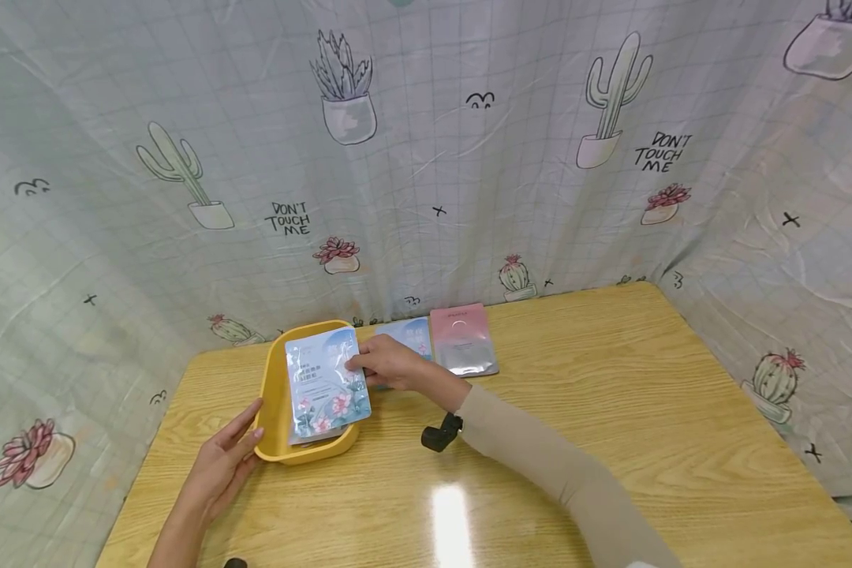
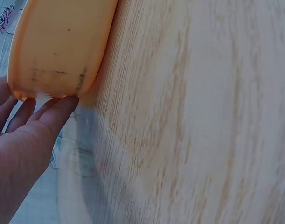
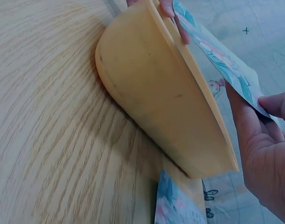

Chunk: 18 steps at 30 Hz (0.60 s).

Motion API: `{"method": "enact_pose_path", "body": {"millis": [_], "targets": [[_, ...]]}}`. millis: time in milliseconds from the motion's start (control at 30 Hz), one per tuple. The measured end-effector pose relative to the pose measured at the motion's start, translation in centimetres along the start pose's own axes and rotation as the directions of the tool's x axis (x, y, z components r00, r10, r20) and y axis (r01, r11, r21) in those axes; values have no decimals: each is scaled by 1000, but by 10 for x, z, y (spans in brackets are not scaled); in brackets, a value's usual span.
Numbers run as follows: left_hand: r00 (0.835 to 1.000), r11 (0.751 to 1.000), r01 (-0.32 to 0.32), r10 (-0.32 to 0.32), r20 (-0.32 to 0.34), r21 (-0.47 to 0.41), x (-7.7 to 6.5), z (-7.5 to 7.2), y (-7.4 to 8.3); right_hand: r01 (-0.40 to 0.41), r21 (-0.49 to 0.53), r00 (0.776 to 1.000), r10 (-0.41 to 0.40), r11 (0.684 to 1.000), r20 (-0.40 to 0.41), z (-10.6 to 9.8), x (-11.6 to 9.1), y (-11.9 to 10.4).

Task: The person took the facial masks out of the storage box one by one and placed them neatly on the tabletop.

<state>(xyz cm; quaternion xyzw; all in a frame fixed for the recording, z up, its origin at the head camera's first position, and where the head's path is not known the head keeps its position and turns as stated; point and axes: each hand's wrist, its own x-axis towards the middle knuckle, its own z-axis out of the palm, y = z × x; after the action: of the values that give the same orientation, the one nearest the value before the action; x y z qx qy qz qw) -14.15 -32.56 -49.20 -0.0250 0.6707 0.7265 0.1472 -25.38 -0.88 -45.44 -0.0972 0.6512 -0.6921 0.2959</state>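
My right hand [image 1: 390,363] pinches the right edge of a flat light-blue face mask packet [image 1: 323,379] printed with pink lotus flowers. In the right wrist view, the thumb lies on one face of the packet [image 3: 221,56] and fingers are behind it. The packet is over a yellow plastic basket [image 1: 273,402], hiding most of its inside. Part of another packet [image 1: 319,435] shows beneath it within the basket. At the basket's near left corner, my left hand [image 1: 220,461] holds the rim, its fingertips against the outer wall in the left wrist view.
Right of the basket, another blue packet [image 1: 408,331] lies on the wooden table [image 1: 596,394], partly hidden by my right hand. Beside it is a pink and silver packet [image 1: 463,339]. A cactus-print curtain [image 1: 412,173] hangs round the table's back and sides.
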Motion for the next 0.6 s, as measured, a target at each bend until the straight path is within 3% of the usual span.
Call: {"method": "enact_pose_path", "body": {"millis": [600], "targets": [[1000,1000,-5,5,-16,24,-1,1,0,24,7,999,-23,1000,-34,-53,-32,4]]}}
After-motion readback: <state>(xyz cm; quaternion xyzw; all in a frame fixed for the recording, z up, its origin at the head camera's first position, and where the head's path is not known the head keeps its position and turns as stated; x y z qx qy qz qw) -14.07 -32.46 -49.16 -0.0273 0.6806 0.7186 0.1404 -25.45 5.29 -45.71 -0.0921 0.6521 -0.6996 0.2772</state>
